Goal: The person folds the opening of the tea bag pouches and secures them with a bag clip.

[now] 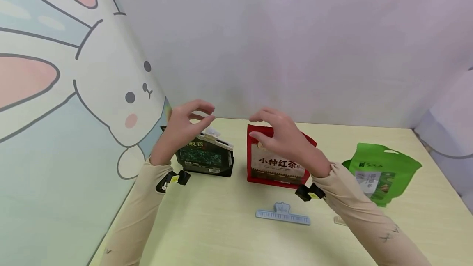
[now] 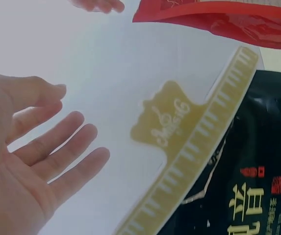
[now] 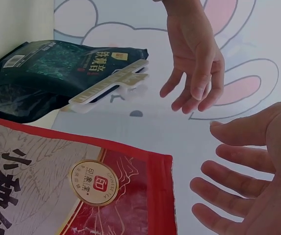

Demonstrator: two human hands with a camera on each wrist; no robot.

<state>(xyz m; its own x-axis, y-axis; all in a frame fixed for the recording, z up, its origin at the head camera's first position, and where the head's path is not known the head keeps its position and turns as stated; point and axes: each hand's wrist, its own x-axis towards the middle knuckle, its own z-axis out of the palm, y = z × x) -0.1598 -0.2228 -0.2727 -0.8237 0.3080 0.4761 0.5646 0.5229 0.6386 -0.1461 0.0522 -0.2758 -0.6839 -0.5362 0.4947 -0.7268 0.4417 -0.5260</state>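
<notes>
My left hand (image 1: 182, 124) is raised above the dark green-black tea bag (image 1: 201, 159), fingers loosely bent and holding nothing. Across that bag's top sits a yellowish clip (image 2: 194, 147) with a white edge and music lettering, apart from the fingers in the left wrist view. My right hand (image 1: 282, 134) hovers in front of the red tea bag (image 1: 255, 159), with nothing between thumb and fingers. The right wrist view shows the right hand's fingers (image 3: 233, 183) spread beside the red bag's top edge, not touching it. My right hand and forearm hide part of the red bag.
A blue ruler-like clip (image 1: 282, 215) lies on the table (image 1: 207, 225) in front of the red bag. To the right stands a green bag (image 1: 384, 171). Another pale clip (image 1: 340, 220) is partly hidden by the right sleeve. A rabbit-patterned wall (image 1: 99, 93) borders the left.
</notes>
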